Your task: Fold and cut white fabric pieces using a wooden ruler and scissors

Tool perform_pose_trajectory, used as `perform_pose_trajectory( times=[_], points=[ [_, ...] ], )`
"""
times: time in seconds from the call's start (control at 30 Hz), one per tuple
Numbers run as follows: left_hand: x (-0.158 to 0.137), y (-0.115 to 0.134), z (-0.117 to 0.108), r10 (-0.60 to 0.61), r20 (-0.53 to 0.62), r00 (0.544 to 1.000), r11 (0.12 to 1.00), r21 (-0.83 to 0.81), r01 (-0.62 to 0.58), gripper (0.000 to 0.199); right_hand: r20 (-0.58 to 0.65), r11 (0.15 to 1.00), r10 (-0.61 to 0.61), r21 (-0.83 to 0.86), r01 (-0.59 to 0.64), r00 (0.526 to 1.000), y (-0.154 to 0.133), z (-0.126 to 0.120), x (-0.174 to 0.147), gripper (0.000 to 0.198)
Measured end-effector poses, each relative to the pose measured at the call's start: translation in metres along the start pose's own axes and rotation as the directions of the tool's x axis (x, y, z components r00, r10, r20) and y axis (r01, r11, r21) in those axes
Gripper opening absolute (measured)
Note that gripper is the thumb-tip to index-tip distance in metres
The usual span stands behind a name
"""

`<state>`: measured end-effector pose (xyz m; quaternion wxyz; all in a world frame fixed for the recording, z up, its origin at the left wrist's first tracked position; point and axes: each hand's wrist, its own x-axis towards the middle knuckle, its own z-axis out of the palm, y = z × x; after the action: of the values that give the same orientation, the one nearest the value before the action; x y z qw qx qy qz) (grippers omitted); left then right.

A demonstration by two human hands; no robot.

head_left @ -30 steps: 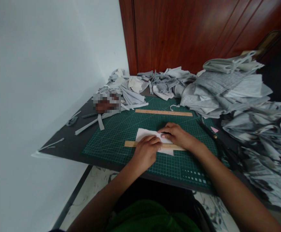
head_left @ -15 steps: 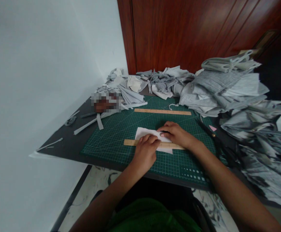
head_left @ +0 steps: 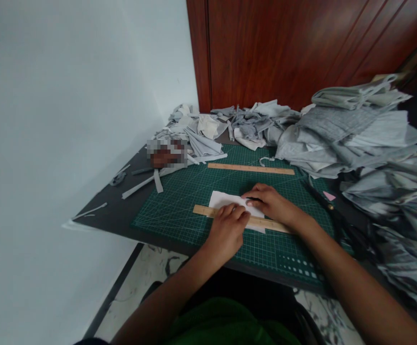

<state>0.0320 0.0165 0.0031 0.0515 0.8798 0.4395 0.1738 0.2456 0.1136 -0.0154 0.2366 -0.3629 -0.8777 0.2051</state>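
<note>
A small white piece of cloth or paper (head_left: 223,198) lies on the green cutting mat (head_left: 179,211) in front of me. Across its near part rests a wooden ruler (head_left: 201,210), slanting slightly down to the right. My left hand (head_left: 229,225) presses on the ruler, fingers bent and held together. Over the right part of the white piece is my right hand (head_left: 270,202), its fingers curled into a pinch. A small dark spot shows between those fingers, too unclear to name. My right wrist hides part of the ruler's right end.
A second wooden ruler (head_left: 251,168) lies farther back on the mat. Black-handled scissors (head_left: 341,225) and a pink scrap (head_left: 329,196) are at the right. Grey fabric stacks (head_left: 352,129) rise at the right; cloth scraps (head_left: 208,125) pile along the back, near a blurred brown patch.
The near ruler has turned a little, its right end coming toward me. Both hands stay close to the white piece. The whole view has shifted slightly.
</note>
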Motion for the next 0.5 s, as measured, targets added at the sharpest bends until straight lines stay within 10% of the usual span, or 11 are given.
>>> perform_pose_trajectory(
  times=[0.5],
  points=[
    [0.0005,0.0020,-0.0043,-0.003,0.059,0.998,0.998,0.059,0.000,0.028,0.013,1.000,0.014,0.027,-0.014,1.000,-0.0057,-0.0029,-0.0050,0.036]
  ],
)
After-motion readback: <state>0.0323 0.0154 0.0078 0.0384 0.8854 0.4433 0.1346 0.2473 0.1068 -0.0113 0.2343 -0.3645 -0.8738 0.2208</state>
